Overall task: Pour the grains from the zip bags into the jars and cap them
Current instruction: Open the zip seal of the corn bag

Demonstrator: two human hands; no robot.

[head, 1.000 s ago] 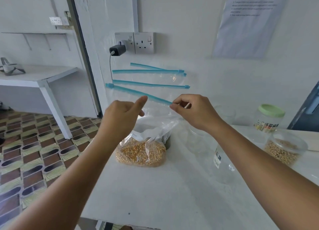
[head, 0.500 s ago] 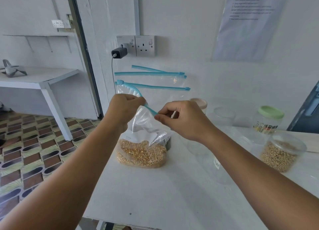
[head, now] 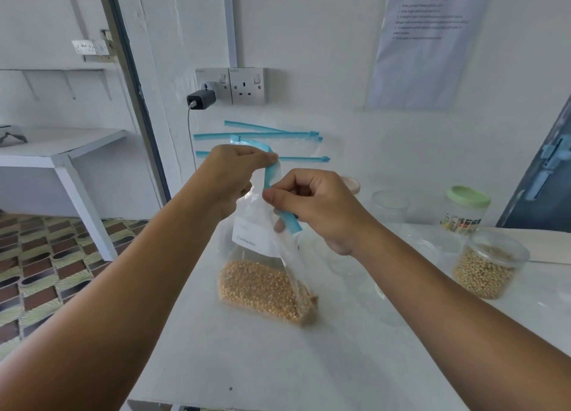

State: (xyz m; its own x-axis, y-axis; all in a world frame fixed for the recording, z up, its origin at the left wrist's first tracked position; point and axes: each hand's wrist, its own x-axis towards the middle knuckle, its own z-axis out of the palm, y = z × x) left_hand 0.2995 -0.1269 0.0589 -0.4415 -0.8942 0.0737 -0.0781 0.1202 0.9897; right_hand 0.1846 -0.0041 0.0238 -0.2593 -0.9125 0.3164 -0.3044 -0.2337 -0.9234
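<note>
While the zip bag (head: 265,274) stood on the white surface (head: 278,364) with its bottom full of yellow grains (head: 262,287), both hands were closed on its blue zip strip (head: 272,176) above it. The left hand (head: 231,179) had its fingers curled and pinched the upper end of the strip, which bent over near its fingertips. The right hand (head: 315,203), just beside and a little lower, pinched the strip between thumb and curled fingers, with the strip's lower end sticking out under the palm. A white label (head: 253,237) printed "Contents" showed on the clear front of the bag, above the grains.

Behind the hands, other clear zip bags (head: 278,145) with blue strips leaned against the wall. To the right on the surface stood an open jar of pale grains (head: 488,268), lidless, and behind it a jar with a green lid (head: 466,207). Between those and the hands were an empty clear jar (head: 389,203) and more clear plastic pieces too faint to make out. A pinkish lid (head: 352,185) peeked out just behind the right hand. On the wall were a double socket (head: 238,85) with a black charger (head: 200,99) plugged in, and a printed sheet (head: 426,40) at upper right. A patterned tiled floor (head: 46,256) lay to the left.
</note>
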